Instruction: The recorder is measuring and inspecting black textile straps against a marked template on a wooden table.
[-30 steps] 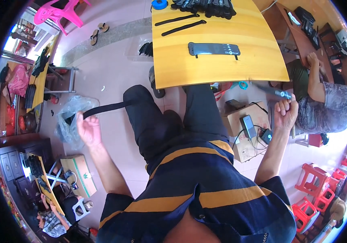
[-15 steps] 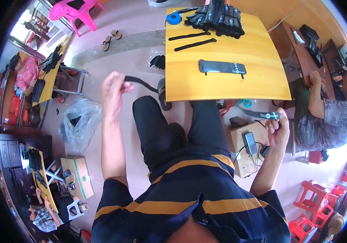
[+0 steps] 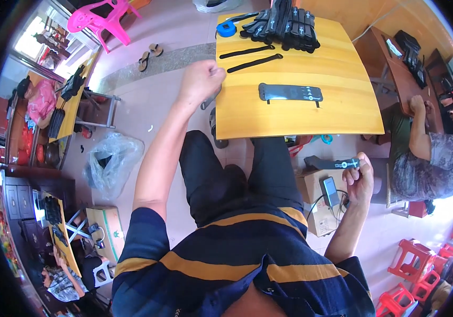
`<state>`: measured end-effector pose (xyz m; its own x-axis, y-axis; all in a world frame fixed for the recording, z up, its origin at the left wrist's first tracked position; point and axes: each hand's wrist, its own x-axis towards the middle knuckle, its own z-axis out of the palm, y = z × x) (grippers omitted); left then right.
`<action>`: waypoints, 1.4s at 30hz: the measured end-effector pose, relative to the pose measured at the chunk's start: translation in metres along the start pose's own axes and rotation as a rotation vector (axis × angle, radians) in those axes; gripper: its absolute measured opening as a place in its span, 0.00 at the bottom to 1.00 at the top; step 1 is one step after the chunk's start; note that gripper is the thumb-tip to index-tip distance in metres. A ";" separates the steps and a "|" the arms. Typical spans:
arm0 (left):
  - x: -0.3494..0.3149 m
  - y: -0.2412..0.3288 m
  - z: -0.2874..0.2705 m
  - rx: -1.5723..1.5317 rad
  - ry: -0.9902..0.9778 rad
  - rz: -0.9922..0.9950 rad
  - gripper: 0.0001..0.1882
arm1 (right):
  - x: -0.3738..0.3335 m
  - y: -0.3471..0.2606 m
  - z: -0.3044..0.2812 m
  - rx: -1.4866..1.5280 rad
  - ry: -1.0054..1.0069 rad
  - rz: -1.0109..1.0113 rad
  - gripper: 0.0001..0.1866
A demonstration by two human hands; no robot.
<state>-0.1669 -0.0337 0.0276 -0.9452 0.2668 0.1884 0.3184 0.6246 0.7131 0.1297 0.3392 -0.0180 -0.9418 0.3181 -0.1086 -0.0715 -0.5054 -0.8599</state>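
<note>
My left hand (image 3: 201, 83) is closed in a fist beside the left edge of the yellow table. A short piece of a black strap (image 3: 211, 99) hangs out below it; the rest of that strap is hidden by the hand. Below the table's right front edge, my right hand (image 3: 360, 180) pinches the end of another black strap (image 3: 333, 163) with white print, which sticks out to the left. On the table lie a flat black packaged piece (image 3: 290, 92) with two small tabs and two thin black straps (image 3: 255, 63).
A pile of black straps (image 3: 279, 29) and a blue tape measure (image 3: 227, 29) lie on the yellow table (image 3: 300, 121). Under my right hand stands a cardboard box (image 3: 319, 211) with a device and cables. A co-worker (image 3: 427, 158) sits at the right. A plastic bag (image 3: 113, 164) lies left.
My left hand has moved right and forward to the table edge; the strap stretched out from it now mostly hides behind the fist. My right hand has moved slightly down, still holding its strap.
</note>
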 end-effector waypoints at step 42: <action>-0.127 0.075 0.079 -0.913 -0.853 -0.138 0.10 | 0.041 0.007 0.080 -0.100 -0.148 -0.120 0.11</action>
<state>-0.0172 0.0372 0.0032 -0.5099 0.8416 -0.1779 -0.2679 0.0412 0.9626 0.0643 0.2846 0.0109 -0.9670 0.2462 0.0656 -0.1601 -0.3867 -0.9082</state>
